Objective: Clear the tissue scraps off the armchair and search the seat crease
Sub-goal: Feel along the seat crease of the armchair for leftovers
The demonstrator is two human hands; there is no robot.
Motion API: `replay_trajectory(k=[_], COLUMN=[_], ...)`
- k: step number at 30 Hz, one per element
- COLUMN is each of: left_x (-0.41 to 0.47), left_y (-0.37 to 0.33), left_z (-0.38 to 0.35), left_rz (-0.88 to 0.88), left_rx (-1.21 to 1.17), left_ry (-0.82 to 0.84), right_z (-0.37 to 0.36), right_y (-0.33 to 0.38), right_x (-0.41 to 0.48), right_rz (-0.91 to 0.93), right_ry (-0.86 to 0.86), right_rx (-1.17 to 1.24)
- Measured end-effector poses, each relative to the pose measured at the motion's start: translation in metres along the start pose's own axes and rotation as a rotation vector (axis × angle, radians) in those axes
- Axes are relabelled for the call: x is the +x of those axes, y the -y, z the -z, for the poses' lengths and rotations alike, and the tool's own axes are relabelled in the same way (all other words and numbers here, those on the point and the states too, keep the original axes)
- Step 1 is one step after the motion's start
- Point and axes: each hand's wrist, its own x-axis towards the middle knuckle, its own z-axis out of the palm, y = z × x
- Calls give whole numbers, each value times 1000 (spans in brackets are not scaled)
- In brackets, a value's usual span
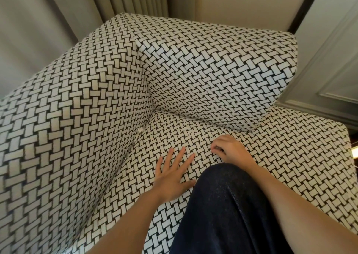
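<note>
Armchair seat point(290, 162) holds white flecks point(188, 132), probably tissue scraps.

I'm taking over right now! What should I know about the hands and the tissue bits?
Left hand: flat, fingers spread, pressing the seat.
Right hand: fingers curled on the seat; unclear if it pinches anything.
Crease scrap lies where the seat meets the armrest; seat scrap lies beyond both hands.
Done: nothing certain.
To do: pick up both scraps, then search the seat crease.
</note>
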Motion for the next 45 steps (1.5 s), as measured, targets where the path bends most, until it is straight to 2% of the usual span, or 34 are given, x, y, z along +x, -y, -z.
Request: replay_trajectory(k=[5,8,10,13,15,20,23,25,30,32,34,38,45], left_x=[9,35,54,77,88,96,95,95,88,80,72,58,41], left_y=[-4,-11,-16,-24,-27,-28,-27,-28,-47,-63,-84,-120,-170], left_z=[25,45,54,61,61,59,59,59,66,71,78,87,86], left_rz=[-9,68,164,295,316,309,254,249,345,313,220,65,-39], left_rx=[-68,-182,-247,-294,-207,-173,-80,-113,-618,-885,-1011,-1079,-1151], left_ry=[-286,-421,-457,-410,-426,-567,-550,-517,-400,-327,-259,-166,-102], right_z=[-6,-7,-8,-9,-6,7,15,21,38,44,52,66,95], right_y=[-4,-6,-9,-10,-8,-3,-2,-1,13,20,25,31,27], right_x=[-8,-14,-18,-23,-26,-32,-33,-33,-33,-35,-39,-48,-88], right_rz=[-3,-34,-96,-149,-186,-353,-430,-469,-531,-533,-537,-528,-538], right_ry=[-88,-183,-193,-229,-261,-352,-391,-407,-434,-437,-458,-495,-658], right_rx=[41,82,127,195,251,451,545,610,795,838,901,965,1069])
